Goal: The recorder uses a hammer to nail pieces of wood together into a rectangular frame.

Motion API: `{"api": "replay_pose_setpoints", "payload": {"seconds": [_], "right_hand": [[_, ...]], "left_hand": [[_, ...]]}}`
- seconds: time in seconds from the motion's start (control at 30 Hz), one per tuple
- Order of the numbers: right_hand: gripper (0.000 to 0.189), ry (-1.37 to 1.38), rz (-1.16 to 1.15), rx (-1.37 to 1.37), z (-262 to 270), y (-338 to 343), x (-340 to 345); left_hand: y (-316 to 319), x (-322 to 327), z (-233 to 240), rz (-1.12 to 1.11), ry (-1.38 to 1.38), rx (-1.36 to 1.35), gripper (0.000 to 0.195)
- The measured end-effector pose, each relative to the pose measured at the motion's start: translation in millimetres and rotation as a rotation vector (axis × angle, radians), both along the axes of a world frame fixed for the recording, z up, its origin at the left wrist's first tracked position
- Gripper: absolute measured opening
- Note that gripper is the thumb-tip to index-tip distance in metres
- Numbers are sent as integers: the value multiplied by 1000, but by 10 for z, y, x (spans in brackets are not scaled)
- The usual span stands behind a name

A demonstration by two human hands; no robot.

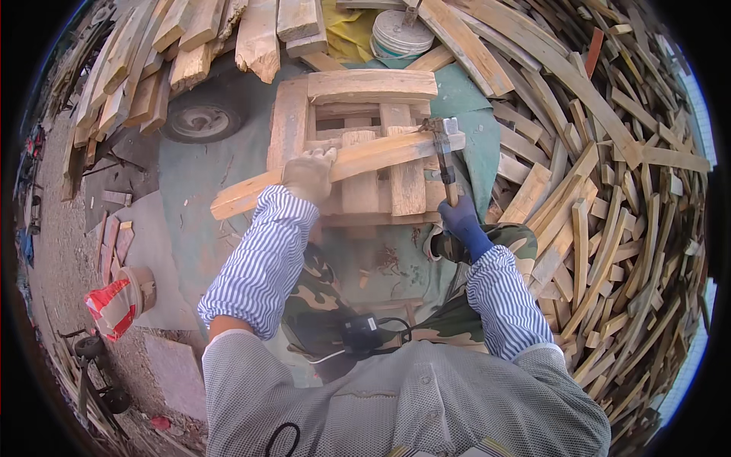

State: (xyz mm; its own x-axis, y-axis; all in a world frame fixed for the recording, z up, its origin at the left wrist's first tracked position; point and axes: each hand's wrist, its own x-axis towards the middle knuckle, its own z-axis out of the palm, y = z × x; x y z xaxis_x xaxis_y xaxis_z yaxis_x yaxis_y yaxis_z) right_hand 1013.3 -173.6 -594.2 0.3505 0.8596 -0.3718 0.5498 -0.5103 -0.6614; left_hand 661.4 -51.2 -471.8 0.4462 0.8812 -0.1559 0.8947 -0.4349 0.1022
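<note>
My left hand [308, 174], in a pale work glove, grips a long wooden beam [382, 154] near its middle. The beam lies slanted over a stack of short timber blocks [360, 197], its left end jutting past the stack. In a blue glove, my right hand [461, 220] is closed around the handle of a hammer [445, 143]. The hammer's metal head is over the beam's right end; whether it touches the wood I cannot tell. Below the stack, a green ground sheet [371, 265] shows between my legs.
Loose timber offcuts [605, 228] are heaped along the right. Planks [194, 34] overhang a wheel [203, 123] at upper left. A lidded bucket [402, 31] stands beyond the stack. At left are a tub [145, 288] with a red-and-white bag [111, 308] and some reddish wood strips [114, 243].
</note>
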Motion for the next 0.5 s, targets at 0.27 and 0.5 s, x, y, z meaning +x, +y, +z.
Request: {"api": "replay_pose_setpoints", "payload": {"seconds": [0.27,0.5], "right_hand": [[22,1,-173,141,-51,-53,-486],[37,545,-261,-28,1539,-179,-517]], "left_hand": [[-168,194,87,1,49,91,57],[-262,27,-17,70,95,78,59]]}}
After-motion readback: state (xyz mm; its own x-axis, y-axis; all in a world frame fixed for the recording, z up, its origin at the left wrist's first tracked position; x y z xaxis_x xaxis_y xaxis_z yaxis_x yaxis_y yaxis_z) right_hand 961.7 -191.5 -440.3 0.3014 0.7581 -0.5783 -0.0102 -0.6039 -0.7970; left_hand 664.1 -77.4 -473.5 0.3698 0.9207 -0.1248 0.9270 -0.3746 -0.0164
